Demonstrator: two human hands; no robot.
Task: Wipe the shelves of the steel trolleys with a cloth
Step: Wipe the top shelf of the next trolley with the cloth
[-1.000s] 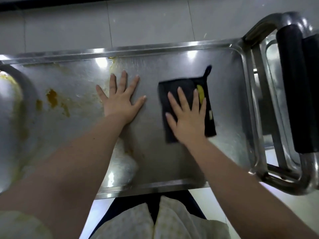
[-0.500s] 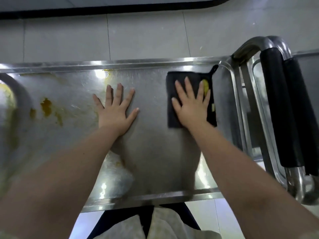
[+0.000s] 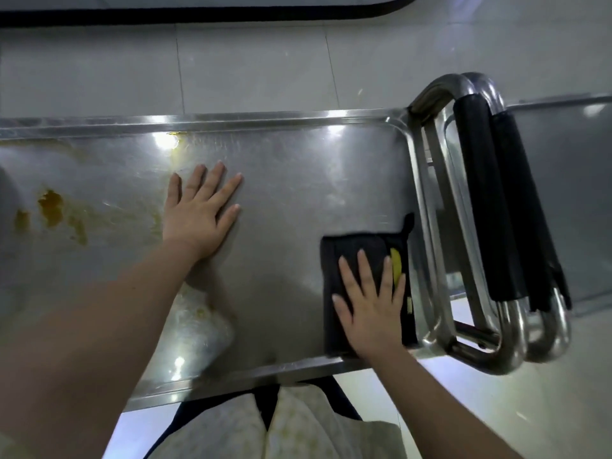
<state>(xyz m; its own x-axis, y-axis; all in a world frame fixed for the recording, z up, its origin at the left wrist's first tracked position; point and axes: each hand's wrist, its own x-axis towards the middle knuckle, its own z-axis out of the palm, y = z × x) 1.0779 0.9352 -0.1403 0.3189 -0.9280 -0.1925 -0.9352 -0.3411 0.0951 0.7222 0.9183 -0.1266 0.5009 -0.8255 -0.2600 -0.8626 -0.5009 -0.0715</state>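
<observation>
The right hand (image 3: 371, 303) lies flat with straight fingers pressing the black cloth (image 3: 357, 260) against the steel shelf (image 3: 298, 180), in its near right corner just beside the raised rim. The left hand (image 3: 198, 210), fingers spread and released, rests flat on bare metal mid-shelf. Orange-yellow stains (image 3: 51, 207) mark the shelf's left part. Two black-padded trolley handles (image 3: 486, 200) stand beyond the right rim.

Right hand (image 3: 372, 306) flat on black cloth (image 3: 344, 260) at shelf (image 3: 298, 180) corner, left hand (image 3: 198, 210) flat on steel, orange stains (image 3: 51, 207), possibly sauce
</observation>
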